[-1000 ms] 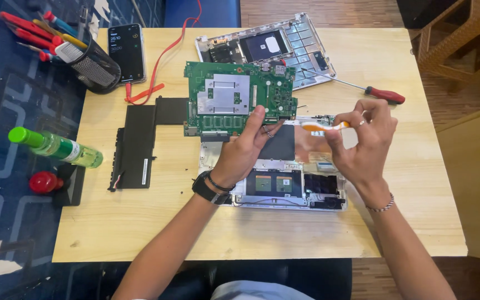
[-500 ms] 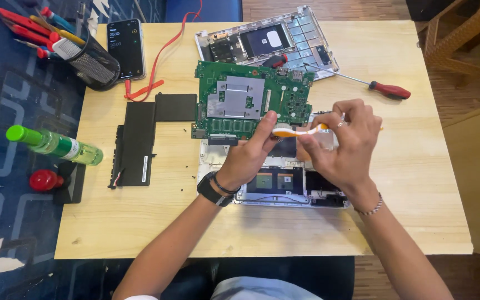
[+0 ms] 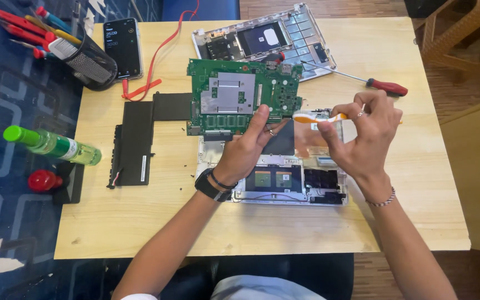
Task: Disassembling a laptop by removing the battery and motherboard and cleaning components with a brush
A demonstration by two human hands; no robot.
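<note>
A green circuit board (image 3: pixel 240 95) lies tilted over the open silver laptop base (image 3: pixel 284 186) in the middle of the wooden table (image 3: pixel 140 222). My left hand (image 3: pixel 248 149) grips the board's lower right edge with thumb and fingers. My right hand (image 3: pixel 362 136) pinches a small tool with an orange and white handle (image 3: pixel 318 116), held level with its tip pointing left toward the board's right edge. A watch sits on my left wrist.
A black battery pack (image 3: pixel 134 141) lies left of the board. Behind are a keyboard cover (image 3: pixel 262 39), a red-handled screwdriver (image 3: pixel 384 86), a phone (image 3: pixel 122 47) and a mesh tool cup (image 3: pixel 84 64). A green bottle (image 3: pixel 51 144) and a red cap (image 3: pixel 43 180) sit off the left edge.
My right hand has shifted slightly right and up with the orange and white tool. My left hand keeps its grip on the board's edge.
</note>
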